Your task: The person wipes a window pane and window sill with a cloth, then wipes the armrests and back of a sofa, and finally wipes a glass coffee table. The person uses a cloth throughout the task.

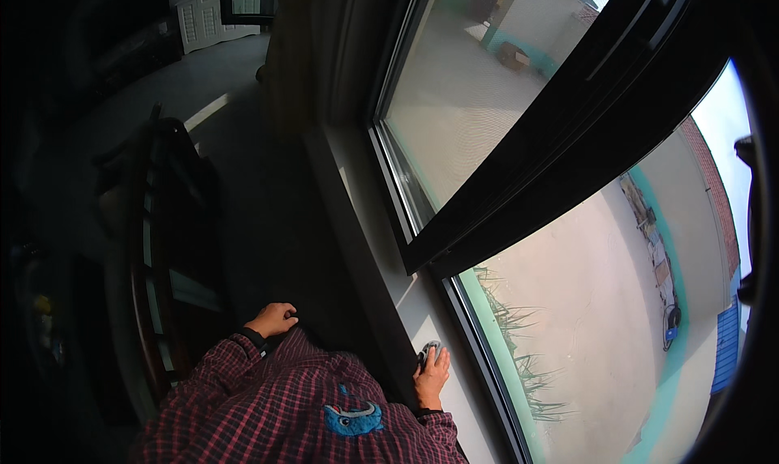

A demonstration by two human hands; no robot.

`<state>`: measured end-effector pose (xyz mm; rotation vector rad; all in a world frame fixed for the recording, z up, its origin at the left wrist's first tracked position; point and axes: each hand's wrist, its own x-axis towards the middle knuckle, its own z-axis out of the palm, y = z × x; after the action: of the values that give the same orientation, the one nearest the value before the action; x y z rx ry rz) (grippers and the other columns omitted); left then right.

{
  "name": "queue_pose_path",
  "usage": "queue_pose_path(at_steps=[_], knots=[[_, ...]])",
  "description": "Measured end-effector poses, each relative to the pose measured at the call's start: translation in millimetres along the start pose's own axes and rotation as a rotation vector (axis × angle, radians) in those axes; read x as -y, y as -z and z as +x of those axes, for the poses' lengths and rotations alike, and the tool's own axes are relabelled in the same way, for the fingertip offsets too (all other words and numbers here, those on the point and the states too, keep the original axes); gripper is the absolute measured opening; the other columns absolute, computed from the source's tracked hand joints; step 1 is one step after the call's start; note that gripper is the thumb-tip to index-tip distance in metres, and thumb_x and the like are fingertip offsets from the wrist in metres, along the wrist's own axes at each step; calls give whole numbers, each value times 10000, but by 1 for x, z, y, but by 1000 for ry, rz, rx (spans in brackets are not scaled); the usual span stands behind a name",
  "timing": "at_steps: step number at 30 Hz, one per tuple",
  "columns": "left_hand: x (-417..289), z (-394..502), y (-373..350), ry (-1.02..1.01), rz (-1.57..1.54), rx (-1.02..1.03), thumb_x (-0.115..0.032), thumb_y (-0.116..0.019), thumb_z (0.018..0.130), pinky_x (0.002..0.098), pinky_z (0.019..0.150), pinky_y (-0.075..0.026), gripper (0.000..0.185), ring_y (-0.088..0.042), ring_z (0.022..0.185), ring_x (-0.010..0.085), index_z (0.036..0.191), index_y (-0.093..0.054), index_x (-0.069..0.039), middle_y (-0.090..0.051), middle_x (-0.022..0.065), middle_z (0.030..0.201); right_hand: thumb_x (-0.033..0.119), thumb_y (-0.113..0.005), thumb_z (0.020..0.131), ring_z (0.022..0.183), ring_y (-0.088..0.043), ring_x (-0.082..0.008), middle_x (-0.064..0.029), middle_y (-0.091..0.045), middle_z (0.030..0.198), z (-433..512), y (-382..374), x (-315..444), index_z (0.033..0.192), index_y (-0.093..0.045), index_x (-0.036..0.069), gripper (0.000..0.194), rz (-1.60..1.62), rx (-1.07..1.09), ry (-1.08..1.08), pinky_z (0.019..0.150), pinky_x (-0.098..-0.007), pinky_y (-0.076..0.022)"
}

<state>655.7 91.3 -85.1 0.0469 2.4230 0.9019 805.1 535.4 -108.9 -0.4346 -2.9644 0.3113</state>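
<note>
My right hand [432, 376] rests on the pale window sill [453, 366], its fingers over a small grey object [429, 351] that may be a cloth or a pad; whether it is gripped or only pressed cannot be told. At the front of my checked garment is my left hand [274, 320], its fingers curled near a dark thing at the fingertips, too dim to name. Beside the sill stands the dark window frame [487, 354], and a dark-framed sash [548, 141] with a handle [633, 26] reaches across the upper right.
To the left is a dark wooden piece of furniture with slats [143, 269]. A white cabinet [201, 23] stands far off at the top left. Near the window hangs a curtain [292, 56]. Green plants [517, 324] grow outside along the wall, beside a paved yard [584, 293].
</note>
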Motion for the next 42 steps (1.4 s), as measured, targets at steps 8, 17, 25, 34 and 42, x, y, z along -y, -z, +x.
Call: queue_pose_path(at_steps=[8,17,25,34,42], knots=[[37,24,44,-47,0,-4,-314,-733,912,418,898,-575,464,-714,1040,326,1272,-690,-26,-743,178,1134,260,-678,938,1421,-418,-485,-287,-440,1543,107,-32,53,1444,-552,90,549,45,1,-54,1032,-623,-445],[71,9,57,-11,-55,-83,-318,-732,903,429,910,-559,419,-712,1030,338,1200,-717,-23,-747,181,1085,274,-653,971,1443,-389,-512,-338,-430,1539,95,-14,65,1426,-580,32,520,46,70,32,1121,-579,-412],[93,14,45,105,-86,14,-350,-733,910,435,952,-552,447,-703,1086,346,1231,-709,-41,-739,190,1154,232,-642,938,1461,-354,-513,-326,-383,1576,135,-36,100,1471,-530,36,579,71,83,71,1063,-640,-423],[102,30,54,72,-24,-118,-351,-748,920,424,878,-575,475,-720,1008,328,1245,-700,-7,-748,184,1075,147,-749,788,1380,-414,-513,-297,-451,1489,118,-29,105,1466,-492,36,734,-93,147,86,1012,-614,-464],[96,45,72,254,-67,-78,-335,-753,907,423,957,-560,482,-698,1103,346,1271,-695,-24,-729,203,1175,53,-663,835,1082,-599,-484,-270,-659,1158,204,-25,166,1334,-625,29,501,322,-29,240,957,-540,-488]])
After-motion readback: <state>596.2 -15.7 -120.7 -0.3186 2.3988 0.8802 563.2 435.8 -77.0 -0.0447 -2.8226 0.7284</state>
